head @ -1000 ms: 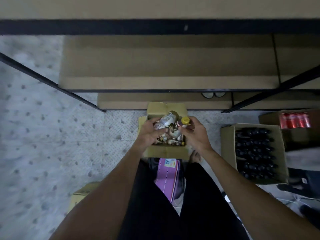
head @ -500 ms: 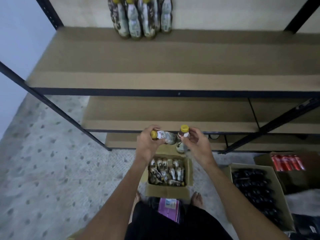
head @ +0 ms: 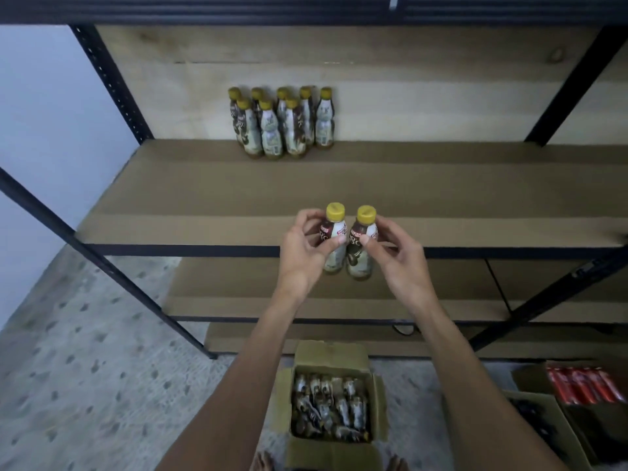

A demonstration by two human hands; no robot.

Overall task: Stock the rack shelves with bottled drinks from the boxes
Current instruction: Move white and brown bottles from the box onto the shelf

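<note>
Yellow-capped and upright, one bottle (head: 334,241) is pinched in my left hand (head: 300,256) and its twin (head: 359,253) in my right hand (head: 399,258), side by side over the shelf (head: 204,198) front, the stocked row (head: 282,125) straight ahead, nearer my left.

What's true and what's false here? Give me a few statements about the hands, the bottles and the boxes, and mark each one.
1. The left hand grips a yellow-capped bottle and the right hand grips a second bottle, both caps up. True.
2. The shelf in front of the hands carries no bottles. False: a cluster of bottles stands at its back.
3. The open box on the floor contains bottles. True.
4. Red packs lie left of that box. False: they are at the right edge.
</note>
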